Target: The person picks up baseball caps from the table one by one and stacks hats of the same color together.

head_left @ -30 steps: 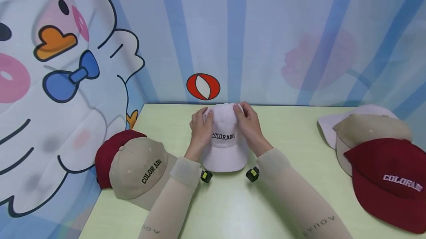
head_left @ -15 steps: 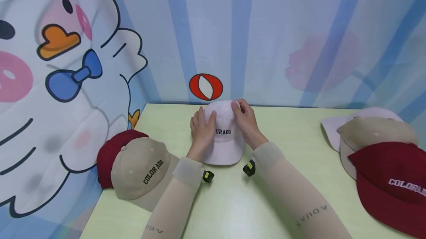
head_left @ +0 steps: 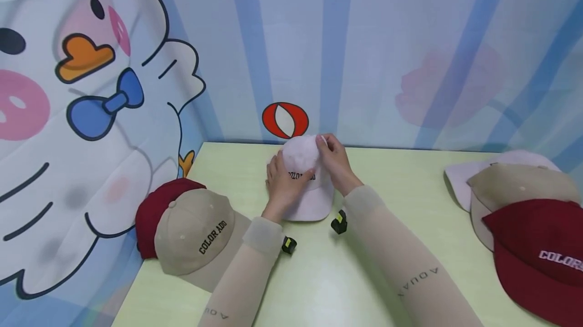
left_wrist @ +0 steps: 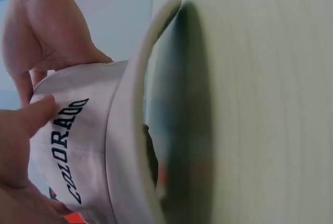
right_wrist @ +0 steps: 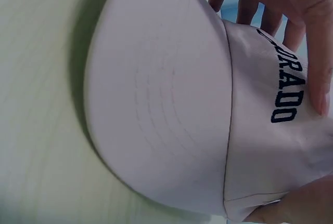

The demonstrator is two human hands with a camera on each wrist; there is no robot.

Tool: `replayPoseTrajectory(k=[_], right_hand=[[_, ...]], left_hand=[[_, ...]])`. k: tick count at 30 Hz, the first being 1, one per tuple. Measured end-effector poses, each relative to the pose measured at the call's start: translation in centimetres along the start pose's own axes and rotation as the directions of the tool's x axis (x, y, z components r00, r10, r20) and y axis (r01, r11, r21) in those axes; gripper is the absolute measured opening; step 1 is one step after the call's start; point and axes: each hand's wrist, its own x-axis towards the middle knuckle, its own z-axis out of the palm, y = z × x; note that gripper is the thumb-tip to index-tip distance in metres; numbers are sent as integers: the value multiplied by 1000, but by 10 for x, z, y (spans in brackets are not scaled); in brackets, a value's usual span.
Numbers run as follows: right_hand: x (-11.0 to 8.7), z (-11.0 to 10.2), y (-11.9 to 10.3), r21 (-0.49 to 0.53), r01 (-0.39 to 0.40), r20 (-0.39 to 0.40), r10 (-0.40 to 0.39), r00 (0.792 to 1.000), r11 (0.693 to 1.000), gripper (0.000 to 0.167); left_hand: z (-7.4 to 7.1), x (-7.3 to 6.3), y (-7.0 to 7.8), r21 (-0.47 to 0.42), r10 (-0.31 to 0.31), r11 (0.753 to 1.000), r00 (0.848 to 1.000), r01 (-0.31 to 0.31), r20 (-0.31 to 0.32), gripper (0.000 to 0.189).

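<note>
Both hands hold a pale pinkish-white baseball cap (head_left: 314, 204) with dark COLORADO lettering, its brim toward the person. My left hand (head_left: 286, 185) grips the crown's left side, the thumb lying across the lettering. On the crown's upper right, my right hand (head_left: 338, 164) pinches the fabric between thumb and fingers. Seen from the left wrist, the brim (left_wrist: 130, 125) stands over a dark shadow on the table. From the right wrist, the brim's (right_wrist: 161, 94) stitched top shows, with left fingers behind the crown.
At the left, a beige cap (head_left: 193, 231) overlaps a maroon cap (head_left: 157, 210). A stack at the right has a maroon cap (head_left: 537, 246) in front, then a beige cap (head_left: 524, 182) and a white cap (head_left: 460, 177). A printed cloth (head_left: 373, 53) backs the table (head_left: 314, 271).
My left hand has slid further over the cap's front, its thumb now across the lettering. The cap has shifted slightly away from the person. My right hand keeps its pinch on the crown.
</note>
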Motion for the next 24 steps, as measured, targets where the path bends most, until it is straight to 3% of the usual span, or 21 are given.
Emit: replayPoseTrajectory(k=[8,16,24], right_hand=[[4,-3,8,27,-16,41,15,999,1000,40],[-3,-11,13,-2,-25,112,25,993,1000,53],[-25,-17,17,-45,-29,59,31,998,999,55]], left_hand=[[7,3,-9,-10,13,1000,1000,-14,-22,100],[11,5,-14,-7,-24,1000,1000,24,-13,95],[9,6,-15,-24,-25,999,999,25,-20,92]])
